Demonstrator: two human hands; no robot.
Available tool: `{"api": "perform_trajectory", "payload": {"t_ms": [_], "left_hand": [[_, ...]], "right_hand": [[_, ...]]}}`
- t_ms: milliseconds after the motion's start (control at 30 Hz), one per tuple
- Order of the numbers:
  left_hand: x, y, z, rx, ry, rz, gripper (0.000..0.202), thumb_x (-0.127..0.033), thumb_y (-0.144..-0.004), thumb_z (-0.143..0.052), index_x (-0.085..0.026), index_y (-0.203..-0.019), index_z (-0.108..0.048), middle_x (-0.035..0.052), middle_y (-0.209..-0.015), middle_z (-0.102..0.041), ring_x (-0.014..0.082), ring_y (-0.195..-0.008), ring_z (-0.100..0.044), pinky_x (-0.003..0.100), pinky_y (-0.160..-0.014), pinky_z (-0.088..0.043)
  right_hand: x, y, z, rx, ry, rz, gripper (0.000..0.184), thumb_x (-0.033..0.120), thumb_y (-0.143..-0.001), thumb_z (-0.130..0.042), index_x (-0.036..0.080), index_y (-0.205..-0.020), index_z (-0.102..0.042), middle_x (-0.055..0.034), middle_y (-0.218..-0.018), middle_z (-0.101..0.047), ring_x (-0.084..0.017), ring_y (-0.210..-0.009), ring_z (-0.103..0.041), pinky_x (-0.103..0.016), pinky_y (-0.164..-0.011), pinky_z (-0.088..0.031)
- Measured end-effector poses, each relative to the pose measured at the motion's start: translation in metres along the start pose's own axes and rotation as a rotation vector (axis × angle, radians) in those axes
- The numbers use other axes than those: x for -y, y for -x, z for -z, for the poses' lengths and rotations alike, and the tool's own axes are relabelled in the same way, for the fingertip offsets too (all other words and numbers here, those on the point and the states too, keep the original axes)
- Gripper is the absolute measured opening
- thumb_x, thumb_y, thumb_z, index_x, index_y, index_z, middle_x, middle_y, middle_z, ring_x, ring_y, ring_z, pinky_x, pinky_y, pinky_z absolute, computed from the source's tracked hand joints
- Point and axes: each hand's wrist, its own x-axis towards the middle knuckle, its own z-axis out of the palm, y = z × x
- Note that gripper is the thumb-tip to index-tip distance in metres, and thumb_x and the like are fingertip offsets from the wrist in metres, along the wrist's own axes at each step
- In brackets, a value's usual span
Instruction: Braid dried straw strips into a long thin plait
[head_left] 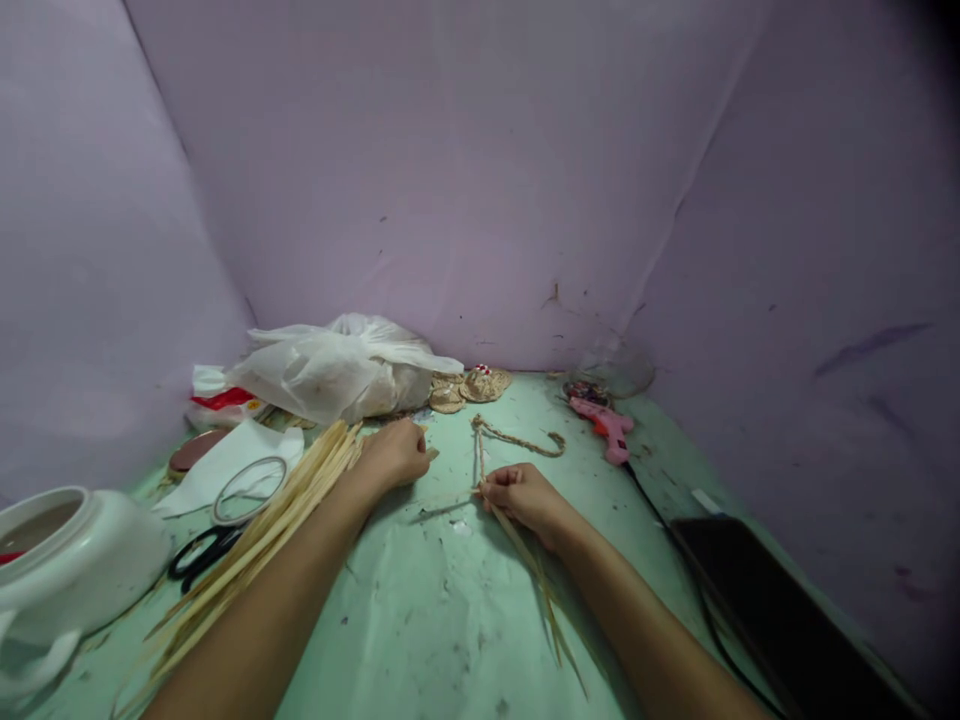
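Observation:
My right hand pinches a straw braid between thumb and fingertips. From the pinch the braid runs away from me, then bends off to the right on the table. Loose straw strands trail toward me from under this hand, and a thin one sticks out to its left. My left hand is closed, with its knuckles up, just right of the top end of a bundle of pale straw. Whatever is in its fingers is hidden.
White plastic bag and woven straw pieces lie at the back. Black-handled scissors, a ring and a white pot are left. A pink glue gun, its cord and a black flat object are right.

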Motion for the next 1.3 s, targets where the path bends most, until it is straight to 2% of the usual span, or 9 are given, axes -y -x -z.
{"api": "perform_trajectory", "payload": {"t_ms": [167,300,367,467,533,600,867,1133,1300], "left_hand": [[-0.006,0.000,-0.007,-0.021,-0.029,-0.011,0.017,-0.026,-0.061,-0.053,-0.020,-0.070,-0.066,0.0076,-0.073,-0.064,0.0203,-0.071,-0.056,0.025,-0.055,-0.032],[-0.006,0.003,-0.002,-0.013,0.166,-0.103,0.014,-0.022,-0.060,-0.051,-0.015,-0.059,-0.063,0.0044,-0.058,-0.058,0.0145,-0.059,-0.051,0.022,-0.049,-0.029],[-0.007,0.008,0.008,0.074,0.375,-0.177,0.013,-0.021,-0.059,-0.051,-0.014,-0.057,-0.060,0.0008,-0.051,-0.052,0.0111,-0.051,-0.045,0.021,-0.047,-0.028],[-0.013,0.018,0.025,0.330,0.672,-0.245,0.014,-0.023,-0.056,-0.053,-0.013,-0.062,-0.060,-0.0030,-0.047,-0.046,0.0085,-0.046,-0.040,0.020,-0.046,-0.030],[-0.017,0.022,0.028,0.479,0.741,-0.286,0.017,-0.024,-0.054,-0.055,-0.012,-0.065,-0.061,-0.0034,-0.047,-0.047,0.0077,-0.045,-0.038,0.019,-0.046,-0.030],[-0.019,0.022,0.021,0.531,0.722,-0.292,0.017,-0.023,-0.053,-0.055,-0.012,-0.063,-0.061,-0.0035,-0.046,-0.046,0.0070,-0.044,-0.036,0.019,-0.044,-0.027],[-0.016,0.006,-0.016,0.290,0.528,-0.213,0.016,-0.023,-0.052,-0.052,-0.012,-0.062,-0.059,-0.0026,-0.048,-0.047,0.0074,-0.044,-0.038,0.019,-0.042,-0.027],[-0.022,0.011,-0.007,0.310,0.546,-0.292,0.019,-0.025,-0.055,-0.053,-0.011,-0.062,-0.064,-0.0021,-0.048,-0.048,0.0076,-0.046,-0.038,0.019,-0.045,-0.029],[-0.031,0.020,-0.001,0.344,0.603,-0.157,0.018,-0.026,-0.054,-0.056,-0.010,-0.055,-0.063,-0.0024,-0.041,-0.044,0.0069,-0.041,-0.036,0.020,-0.042,-0.026]], "right_hand": [[-0.003,-0.003,0.001,-0.012,-0.019,-0.011,0.012,0.012,-0.063,-0.050,0.011,-0.052,-0.054,0.0038,-0.037,-0.042,-0.003,-0.032,-0.026,-0.020,-0.036,-0.016],[-0.005,-0.004,0.001,-0.019,-0.025,0.011,0.012,0.011,-0.063,-0.050,0.011,-0.052,-0.055,0.0029,-0.038,-0.044,-0.003,-0.032,-0.028,-0.019,-0.036,-0.017],[-0.004,-0.003,0.001,-0.012,-0.008,0.023,0.014,0.011,-0.062,-0.050,0.011,-0.049,-0.054,0.0045,-0.034,-0.039,-0.003,-0.031,-0.025,-0.019,-0.035,-0.016],[-0.002,-0.001,0.001,-0.019,0.004,0.027,0.014,0.011,-0.062,-0.049,0.012,-0.048,-0.054,0.0050,-0.032,-0.037,-0.003,-0.030,-0.025,-0.020,-0.035,-0.016],[-0.003,-0.001,0.001,-0.027,0.010,0.025,0.014,0.010,-0.061,-0.049,0.012,-0.048,-0.054,0.0051,-0.032,-0.038,-0.003,-0.030,-0.025,-0.020,-0.035,-0.016],[-0.004,-0.002,0.001,-0.022,0.011,0.030,0.014,0.011,-0.061,-0.049,0.012,-0.048,-0.053,0.0054,-0.032,-0.037,-0.003,-0.030,-0.025,-0.020,-0.035,-0.015],[-0.005,-0.005,0.002,-0.008,-0.002,0.026,0.012,0.012,-0.060,-0.050,0.012,-0.048,-0.054,0.0058,-0.031,-0.036,-0.004,-0.030,-0.024,-0.020,-0.034,-0.015],[-0.007,-0.006,0.002,-0.008,-0.021,0.030,0.012,0.012,-0.060,-0.051,0.012,-0.049,-0.054,0.0048,-0.033,-0.039,-0.004,-0.031,-0.026,-0.020,-0.035,-0.016],[-0.006,-0.006,0.002,-0.021,-0.017,0.019,0.012,0.012,-0.061,-0.051,0.013,-0.049,-0.054,0.0041,-0.035,-0.043,-0.004,-0.032,-0.027,-0.020,-0.035,-0.018]]}}
